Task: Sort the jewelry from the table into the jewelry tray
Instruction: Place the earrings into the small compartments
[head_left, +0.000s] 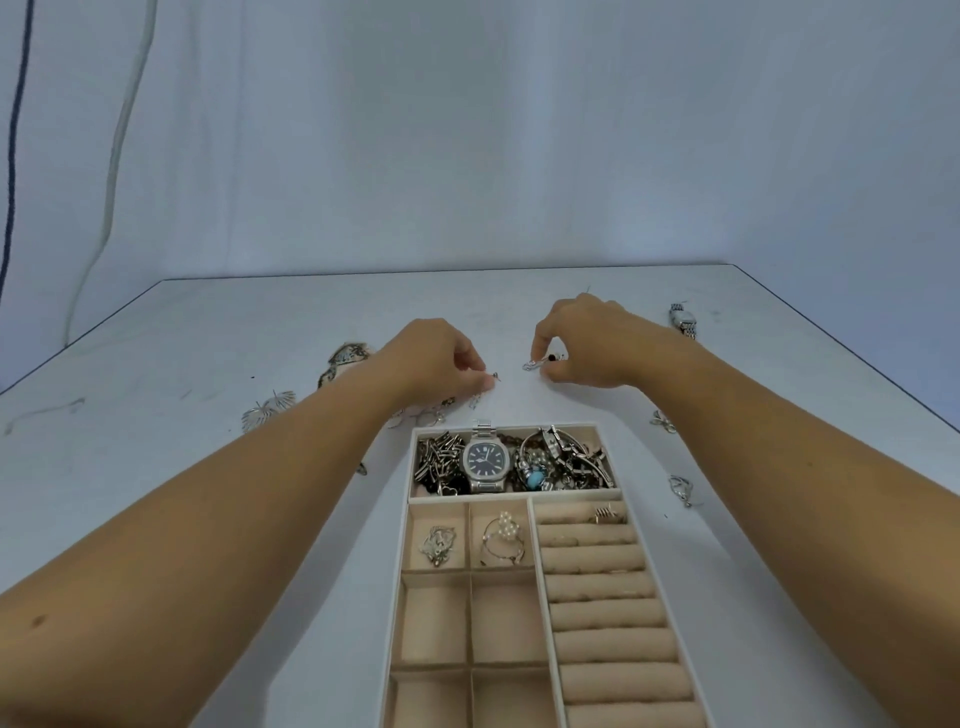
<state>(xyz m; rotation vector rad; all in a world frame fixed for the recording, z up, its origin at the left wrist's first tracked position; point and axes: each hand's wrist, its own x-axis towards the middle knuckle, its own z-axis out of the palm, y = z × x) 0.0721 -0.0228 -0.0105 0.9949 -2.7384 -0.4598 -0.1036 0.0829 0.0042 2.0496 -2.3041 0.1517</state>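
Left hand (441, 358) pinches small silver stud (496, 377); right hand (587, 343) pinches black-beaded silver earring (540, 361). Best: lift clear, pinch firm — then beige tray (434, 618).

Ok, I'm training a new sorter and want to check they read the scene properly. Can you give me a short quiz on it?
1. True or false: the blue-dial watch lies in the far long compartment of the jewelry tray.
2. Where does the pearl ring sit? A: on the ring rolls. B: in a small square compartment. C: on the table.
3. Which hand pinches the silver piece with a black bead in its fingers?

Key: 1 true. 2 B. 3 the right hand.
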